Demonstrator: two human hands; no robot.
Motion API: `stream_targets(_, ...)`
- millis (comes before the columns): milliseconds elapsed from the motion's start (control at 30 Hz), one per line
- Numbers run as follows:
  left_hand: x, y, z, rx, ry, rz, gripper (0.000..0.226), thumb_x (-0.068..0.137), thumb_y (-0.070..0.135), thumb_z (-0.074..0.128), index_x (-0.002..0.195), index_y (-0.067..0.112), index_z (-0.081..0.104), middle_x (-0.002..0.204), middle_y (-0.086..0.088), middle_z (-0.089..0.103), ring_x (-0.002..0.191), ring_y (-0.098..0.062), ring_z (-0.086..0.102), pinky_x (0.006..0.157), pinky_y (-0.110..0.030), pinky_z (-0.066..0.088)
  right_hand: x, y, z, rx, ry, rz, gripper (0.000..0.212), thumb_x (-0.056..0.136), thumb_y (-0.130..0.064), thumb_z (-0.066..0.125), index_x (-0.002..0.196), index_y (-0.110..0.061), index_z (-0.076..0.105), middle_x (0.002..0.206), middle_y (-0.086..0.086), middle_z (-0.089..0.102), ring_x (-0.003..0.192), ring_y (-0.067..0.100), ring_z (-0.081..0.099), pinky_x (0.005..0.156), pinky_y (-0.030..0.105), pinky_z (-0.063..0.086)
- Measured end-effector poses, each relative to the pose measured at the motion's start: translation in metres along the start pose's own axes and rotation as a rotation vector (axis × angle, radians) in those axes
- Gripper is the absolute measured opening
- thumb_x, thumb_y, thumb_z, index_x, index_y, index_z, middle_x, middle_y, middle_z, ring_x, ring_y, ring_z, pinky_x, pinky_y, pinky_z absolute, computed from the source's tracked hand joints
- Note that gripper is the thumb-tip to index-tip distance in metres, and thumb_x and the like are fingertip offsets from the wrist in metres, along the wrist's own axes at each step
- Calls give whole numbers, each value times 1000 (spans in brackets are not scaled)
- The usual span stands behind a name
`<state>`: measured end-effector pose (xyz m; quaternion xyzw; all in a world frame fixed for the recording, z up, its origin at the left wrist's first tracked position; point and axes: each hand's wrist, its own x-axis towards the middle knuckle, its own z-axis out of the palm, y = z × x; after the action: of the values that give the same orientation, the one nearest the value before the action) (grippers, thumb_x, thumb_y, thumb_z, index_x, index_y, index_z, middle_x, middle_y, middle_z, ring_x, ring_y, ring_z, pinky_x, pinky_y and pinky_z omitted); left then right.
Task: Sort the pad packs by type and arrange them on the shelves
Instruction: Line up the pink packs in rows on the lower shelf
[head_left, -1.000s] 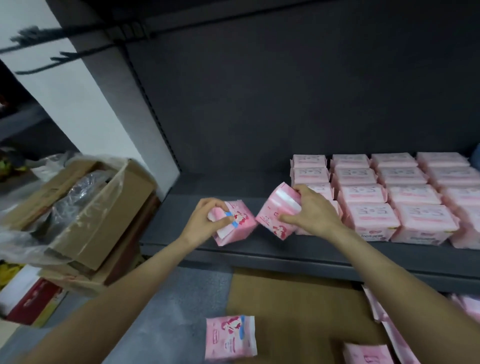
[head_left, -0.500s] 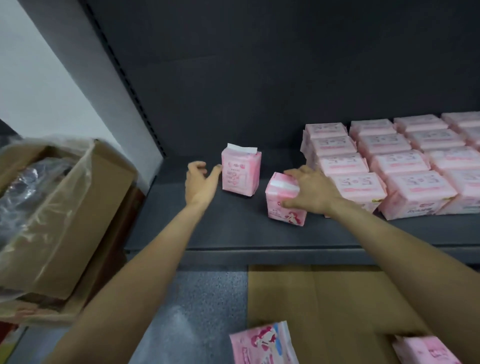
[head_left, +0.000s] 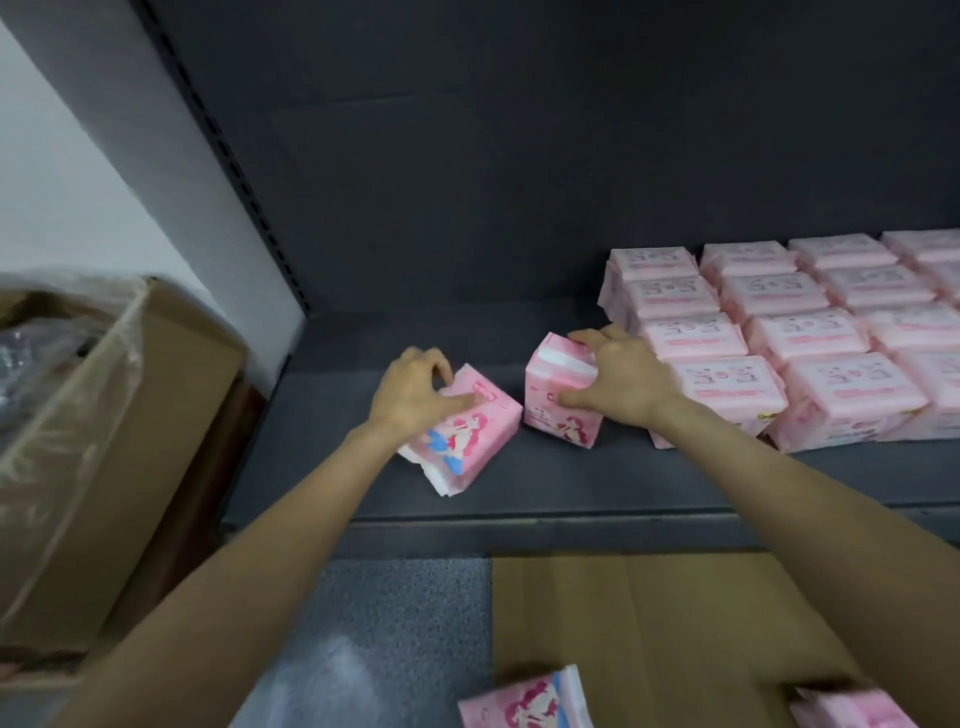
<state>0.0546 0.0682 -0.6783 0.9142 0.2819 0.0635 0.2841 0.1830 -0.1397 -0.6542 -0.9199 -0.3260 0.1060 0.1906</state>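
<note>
Two pad packs on the floor are cut off by the bottom edge: one (head_left: 524, 699) near the middle and one (head_left: 852, 709) at the right corner, so their prints show only in part. The small print on the arranged pink packs (head_left: 810, 332), which fill the right part of the dark shelf (head_left: 571, 488) in rows, is too blurred to read. The cardboard box (head_left: 119, 447) at left is cut off too, and its plastic liner hides what is inside.

The left hand (head_left: 413, 397) grips a tilted pack (head_left: 462, 431) with a cartoon print; the curled fingers lie over its top end and the thumb lies on its face, and its lower end points to the shelf's front edge. The right hand (head_left: 621, 376) holds an upright pack (head_left: 561, 397) from above, fingers spread over the top and the thumb on the front side. This pack stands on the shelf, just beside the rows and near the tilted pack.
</note>
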Motion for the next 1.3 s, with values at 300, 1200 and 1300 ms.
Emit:
stream_targets(300,-7,-7,-1,-13,-524,-70,89,73,67,66,145,30,28,115,7,64,98,-9,64,91,-29,50,8,-6,4,-17,-4,-48,82,73,-42,75,142,-21,36,132,4,45,121,28,44,97,37,41)
stream_targets(1200,162,6,53,-234,178,-39,70,91,33,61,149,17,25,140,-15,43,131,-31,38,104,-41,35,167,1,29,-439,330,38,59,97,-29,47,150,-22,21,146,6,33,135,26,29,109,44,22)
stream_targets(1300,148,19,49,-251,156,-159,83,92,33,60,153,12,8,153,-13,28,137,-30,33,105,-39,32,156,2,28,-403,276,32,65,97,-23,47,152,-17,12,156,4,20,146,23,9,117,44,10)
